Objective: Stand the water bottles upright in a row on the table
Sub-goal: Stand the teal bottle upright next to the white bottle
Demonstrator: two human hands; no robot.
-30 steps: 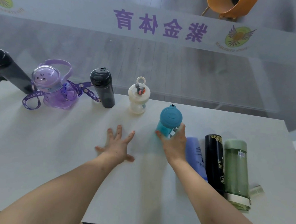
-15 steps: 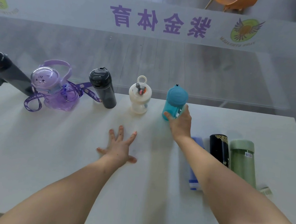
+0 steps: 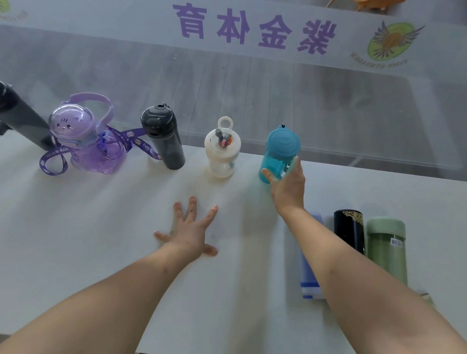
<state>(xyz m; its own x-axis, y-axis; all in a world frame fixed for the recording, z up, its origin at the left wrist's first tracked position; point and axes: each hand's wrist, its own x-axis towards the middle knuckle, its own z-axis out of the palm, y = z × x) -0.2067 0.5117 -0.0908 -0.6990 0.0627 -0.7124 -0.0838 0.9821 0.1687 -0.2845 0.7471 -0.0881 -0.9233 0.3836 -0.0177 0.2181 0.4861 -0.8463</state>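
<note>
In the head view, a teal bottle (image 3: 278, 155) is held upright at the far edge of the white desk (image 3: 77, 247) by the right hand (image 3: 287, 186), whose fingers (image 3: 292, 165) are wrapped round its lower body, the thumb on the left side. To its left, a row is formed along the far edge by a white bottle (image 3: 222, 150), a black bottle (image 3: 162, 135), a purple bottle (image 3: 87, 140) with a lanyard, and a dark grey bottle (image 3: 10, 112), all standing. The left hand (image 3: 190, 231) is laid flat on the desk, fingers spread, with nothing held. On the near right, three bottles are seen lying on their sides: a blue bottle (image 3: 309, 278), partly hidden by the right forearm, a black-and-gold bottle (image 3: 348, 229) and a green bottle (image 3: 386, 248).
</note>
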